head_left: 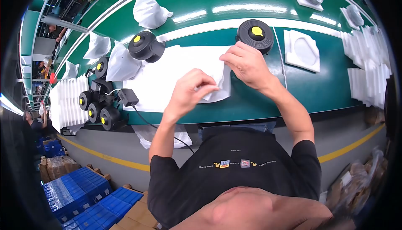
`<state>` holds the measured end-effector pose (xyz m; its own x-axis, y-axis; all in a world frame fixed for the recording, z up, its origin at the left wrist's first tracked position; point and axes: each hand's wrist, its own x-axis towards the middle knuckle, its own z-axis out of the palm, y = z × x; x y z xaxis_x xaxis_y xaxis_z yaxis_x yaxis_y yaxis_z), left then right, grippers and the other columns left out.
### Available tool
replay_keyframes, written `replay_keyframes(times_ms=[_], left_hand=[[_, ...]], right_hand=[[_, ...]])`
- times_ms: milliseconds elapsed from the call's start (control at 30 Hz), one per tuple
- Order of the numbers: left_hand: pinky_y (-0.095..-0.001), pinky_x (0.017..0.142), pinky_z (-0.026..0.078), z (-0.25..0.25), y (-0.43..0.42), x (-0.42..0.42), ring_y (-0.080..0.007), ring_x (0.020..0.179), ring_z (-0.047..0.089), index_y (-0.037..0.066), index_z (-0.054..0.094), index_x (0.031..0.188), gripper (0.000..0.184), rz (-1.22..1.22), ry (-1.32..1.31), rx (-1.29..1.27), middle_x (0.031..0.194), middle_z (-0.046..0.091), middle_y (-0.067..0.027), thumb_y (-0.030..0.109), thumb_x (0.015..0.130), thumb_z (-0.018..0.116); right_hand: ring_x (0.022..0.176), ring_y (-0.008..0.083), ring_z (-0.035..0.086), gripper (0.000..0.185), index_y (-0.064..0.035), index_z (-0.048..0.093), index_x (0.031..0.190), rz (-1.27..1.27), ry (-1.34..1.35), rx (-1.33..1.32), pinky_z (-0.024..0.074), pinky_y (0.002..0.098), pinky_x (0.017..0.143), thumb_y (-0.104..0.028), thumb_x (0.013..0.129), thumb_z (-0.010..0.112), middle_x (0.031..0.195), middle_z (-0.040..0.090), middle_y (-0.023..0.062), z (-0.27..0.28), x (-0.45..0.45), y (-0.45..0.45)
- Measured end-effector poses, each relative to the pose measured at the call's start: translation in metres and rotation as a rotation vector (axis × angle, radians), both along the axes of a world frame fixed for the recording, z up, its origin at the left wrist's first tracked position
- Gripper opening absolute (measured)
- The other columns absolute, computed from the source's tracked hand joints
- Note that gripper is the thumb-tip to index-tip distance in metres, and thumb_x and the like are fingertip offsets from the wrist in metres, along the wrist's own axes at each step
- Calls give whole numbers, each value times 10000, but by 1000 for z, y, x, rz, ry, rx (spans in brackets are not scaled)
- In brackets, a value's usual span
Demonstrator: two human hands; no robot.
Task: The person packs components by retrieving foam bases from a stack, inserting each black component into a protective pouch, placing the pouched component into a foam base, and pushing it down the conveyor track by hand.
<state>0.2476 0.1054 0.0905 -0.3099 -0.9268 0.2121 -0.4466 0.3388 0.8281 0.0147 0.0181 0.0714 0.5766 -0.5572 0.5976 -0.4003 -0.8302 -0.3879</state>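
Observation:
A pile of thin white bags lies flat on the green workbench in front of me. With its fingertips pinched together, my right hand holds the raised corner of the top white bag. My left hand is just left of that corner, fingers curled and thumb pointing at it; whether it grips the bag's edge is hard to see. Behind my right hand sits a round black device with a yellow sticker. Another black device with a yellow sticker stands at the pile's far left edge.
Left are several black devices, a black adapter with a cable, wrapped items and upright foam sheets. A foam insert and foam stacks lie right. Blue boxes stand on the floor.

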Motion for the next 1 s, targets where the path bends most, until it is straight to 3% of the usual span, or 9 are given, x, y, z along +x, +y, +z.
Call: replay_keyframes(times_ms=[133,233,333,500,533,667,800,900,1000], left_hand=[[-403,974,499,-29,17,-6,-295,1145,603,16,600,1353,712,72,-260,-361,1252,640,-151,218,752,924],[-463,1086,432,-66,25,2,-360,1308,502,16,437,1515,964,283,-219,-121,1400,553,-192,285,735,936],[-457,1057,445,-93,13,-1,-375,1266,518,-33,433,1499,922,463,-303,-141,1382,567,-218,331,792,900],[-446,930,468,-94,-4,-25,-365,1070,548,-79,530,1385,858,542,-523,-184,1166,584,-202,438,794,878],[-450,869,466,-102,-7,-29,-344,978,558,-31,662,1167,577,559,-521,-272,1033,598,-151,387,820,854],[-472,769,462,-117,-16,-40,-346,856,587,42,665,870,223,483,-368,-250,846,623,-104,231,876,782],[-466,760,476,-110,-16,-15,-358,868,594,6,655,914,198,449,-259,-108,861,623,-145,187,916,733],[-374,714,516,-79,3,41,-315,758,664,-13,656,975,195,603,-26,104,832,676,-164,180,991,676],[-375,695,527,-59,26,110,-316,734,694,-20,664,974,219,740,-250,47,827,705,-192,197,997,678]], right_hand=[[857,298,680,143,-56,697,982,-174,-177,-38,569,385,725,5,853,699,931,679,86,5,-12,-3],[870,180,700,197,-13,679,1067,-249,-448,103,551,281,806,99,938,579,966,712,87,17,-36,-8],[928,83,641,131,49,631,1116,-93,-762,560,516,230,838,71,1013,554,1006,693,41,20,-52,-7],[914,93,631,128,37,633,1110,-84,-778,479,507,230,851,72,989,614,1019,680,52,7,-73,-5],[913,97,630,129,35,635,1103,-88,-778,474,506,231,850,76,982,620,1016,677,52,10,-77,-1],[896,104,614,89,31,639,1023,-95,-705,467,491,232,816,90,956,643,999,654,47,6,-96,8],[878,101,582,89,27,618,990,-162,-574,443,462,224,813,101,942,630,972,629,37,5,-124,20],[888,105,570,102,19,608,999,-220,-533,411,457,231,820,102,941,617,984,620,44,6,-147,27],[922,118,568,103,15,597,1007,-222,-522,354,462,241,840,97,947,609,1012,616,63,5,-165,28]])
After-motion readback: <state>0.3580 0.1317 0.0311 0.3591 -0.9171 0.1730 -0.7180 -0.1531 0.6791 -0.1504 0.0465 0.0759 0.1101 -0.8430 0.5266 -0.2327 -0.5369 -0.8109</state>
